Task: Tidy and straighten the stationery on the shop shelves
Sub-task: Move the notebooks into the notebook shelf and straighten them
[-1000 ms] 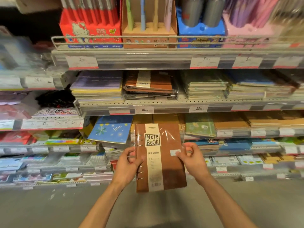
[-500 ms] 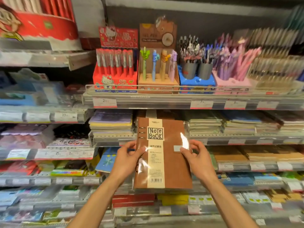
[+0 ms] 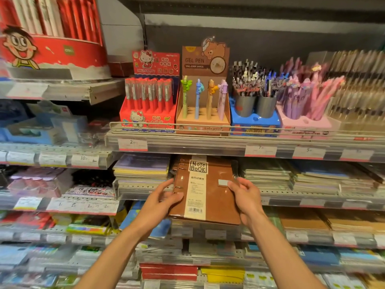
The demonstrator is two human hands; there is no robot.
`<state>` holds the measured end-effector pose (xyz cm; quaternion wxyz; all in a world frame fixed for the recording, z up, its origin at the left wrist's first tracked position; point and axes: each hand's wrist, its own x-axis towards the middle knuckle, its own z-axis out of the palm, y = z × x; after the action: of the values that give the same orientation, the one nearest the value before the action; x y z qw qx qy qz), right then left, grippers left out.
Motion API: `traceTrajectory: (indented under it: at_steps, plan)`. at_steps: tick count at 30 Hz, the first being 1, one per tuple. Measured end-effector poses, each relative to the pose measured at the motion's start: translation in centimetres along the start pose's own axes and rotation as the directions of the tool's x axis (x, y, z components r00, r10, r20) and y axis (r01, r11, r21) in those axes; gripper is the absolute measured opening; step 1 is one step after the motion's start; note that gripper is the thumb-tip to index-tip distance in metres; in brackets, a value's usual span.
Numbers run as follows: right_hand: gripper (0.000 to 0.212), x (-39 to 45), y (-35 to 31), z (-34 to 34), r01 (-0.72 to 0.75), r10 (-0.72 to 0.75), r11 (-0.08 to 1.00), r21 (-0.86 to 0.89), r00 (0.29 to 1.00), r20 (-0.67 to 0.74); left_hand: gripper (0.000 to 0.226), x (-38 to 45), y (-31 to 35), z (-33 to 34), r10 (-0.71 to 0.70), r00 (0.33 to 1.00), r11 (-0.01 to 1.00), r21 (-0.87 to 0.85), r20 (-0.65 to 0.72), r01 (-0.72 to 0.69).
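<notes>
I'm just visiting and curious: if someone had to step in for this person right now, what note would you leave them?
Left hand: grips the notebook's ringed edge.
Right hand: grips its other edge.
Notebook: brown, wrapped, top end going in over the brown pile on the shelf under the pens; lower end sticks out.
Done: notebook brought to its slot.
Left: slide it fully in, square the pile, let go.

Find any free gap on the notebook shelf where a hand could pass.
No bare shelf shows. The brown notebook, gripped by the left hand and right hand, fills the slot between the purple stack and the green stack. The pen shelf above is crowded too.
</notes>
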<state>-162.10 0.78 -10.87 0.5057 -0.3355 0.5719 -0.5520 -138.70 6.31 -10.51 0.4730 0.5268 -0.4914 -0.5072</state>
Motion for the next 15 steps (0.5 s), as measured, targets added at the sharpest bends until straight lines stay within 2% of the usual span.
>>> traceTrajectory:
  at_steps: [3, 11, 15]
  plan:
    - [0.048, 0.4, -0.6, 0.4, 0.003, -0.003, 1.000, -0.013, 1.000, 0.012, 0.060, -0.5, -0.4, -0.2, -0.017, 0.997, 0.998, -0.055, 0.081, 0.022]
    - [0.068, -2.4, -0.5, -2.5, 0.051, -0.007, 0.972, -0.229, 0.982, 0.188, 0.062, 0.2, -1.7, 0.3, 0.021, 0.999, 0.980, -0.199, 0.030, -0.014]
    - [0.067, -4.2, 1.1, -4.0, -0.050, 0.087, 0.988, -0.145, 0.961, 0.264, 0.063, 0.9, -2.1, 0.3, 0.036, 0.999, 0.971, -0.238, -0.007, -0.036]
